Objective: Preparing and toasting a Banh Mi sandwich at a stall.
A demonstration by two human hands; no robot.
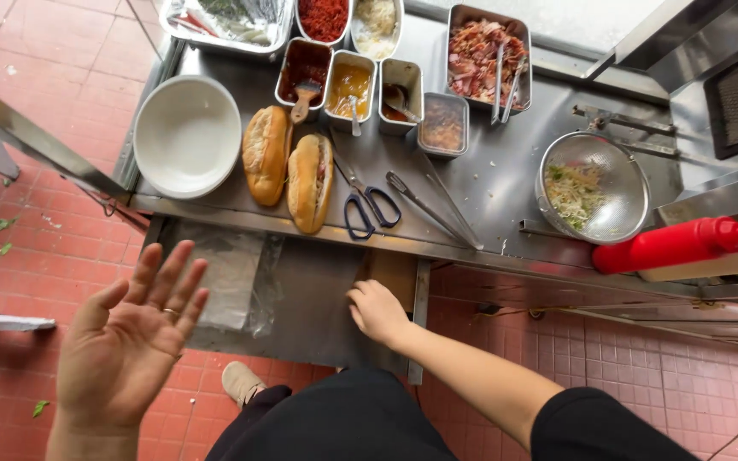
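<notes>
**Hand positions at the sandwich counter: right hand on the lower shelf, left hand raised**

The right hand [376, 309] reaches down to the lower metal shelf [318, 299] under the counter [489, 183]. Its knuckles face the camera and its fingers [360, 296] are curled together, tips hidden; whether they pinch anything cannot be determined. The hand rests at the shelf's right side, touching or just beside a brownish board [395, 273]. A clear plastic sheet [232, 273] lies on the shelf to the hand's left, near but apart from it.

The left hand [130, 341] is held in the air over the red tiled floor [36, 230], palm toward the camera, fingers spread, holding nothing. A ring shows on one finger.

Spatial relation: the two filled bread rolls [288, 166] lie on the counter above and ahead of both hands, side by side, with their long axes running away from the person. The right hand is nearer to them than the left, and sits below the counter edge, directly under the scissors [367, 205] and the tongs [433, 209].

Further items on the counter: a white bowl [186, 135] left of the rolls, metal tubs of sauces and fillings [352, 81] behind them, a strainer of shredded vegetables [591, 188] and a red squeeze bottle [672, 243] at the right.
</notes>
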